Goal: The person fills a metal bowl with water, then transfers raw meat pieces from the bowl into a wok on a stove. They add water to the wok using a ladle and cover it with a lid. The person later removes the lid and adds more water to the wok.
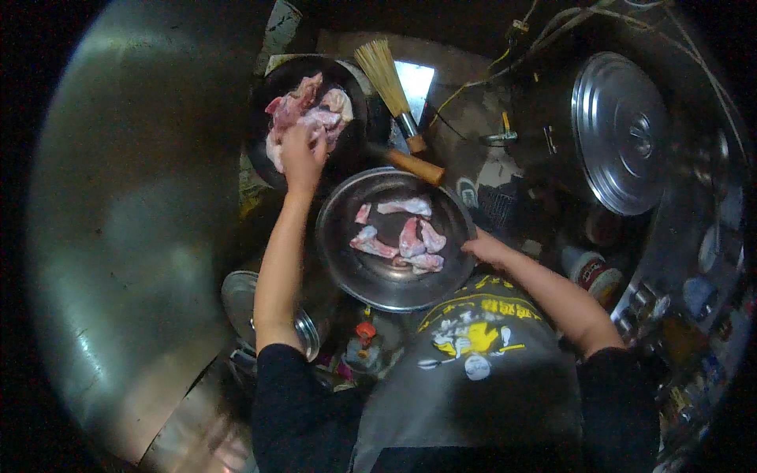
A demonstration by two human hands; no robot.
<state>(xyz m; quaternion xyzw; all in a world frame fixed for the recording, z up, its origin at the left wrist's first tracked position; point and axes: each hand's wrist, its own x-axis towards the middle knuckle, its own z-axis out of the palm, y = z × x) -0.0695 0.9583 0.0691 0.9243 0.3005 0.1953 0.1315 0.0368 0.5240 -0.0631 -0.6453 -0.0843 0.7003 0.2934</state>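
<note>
My left hand (pixel 304 156) reaches into a dark wok (pixel 355 97), fingers bent among pinkish pieces of raw meat (pixel 298 106). The fingertips are partly hidden there, so whether they grip a piece cannot be seen. My right hand (pixel 486 245) holds the right rim of a round steel basin (pixel 337 260) in front of my apron. Several pieces of raw meat on the bone (pixel 411 236) lie apart on the basin's bottom. Between wok and basin, a wooden handle (pixel 420 167) points right, its end just above the basin's far rim.
A bamboo wok brush (pixel 387 83) leans by a bright metal plate (pixel 417 86). One steel lid (pixel 618 133) stands at the right; another lid (pixel 239 295) is below my left forearm. Cables (pixel 568 20) run across the upper right. A broad steel surface (pixel 136 207) fills the left.
</note>
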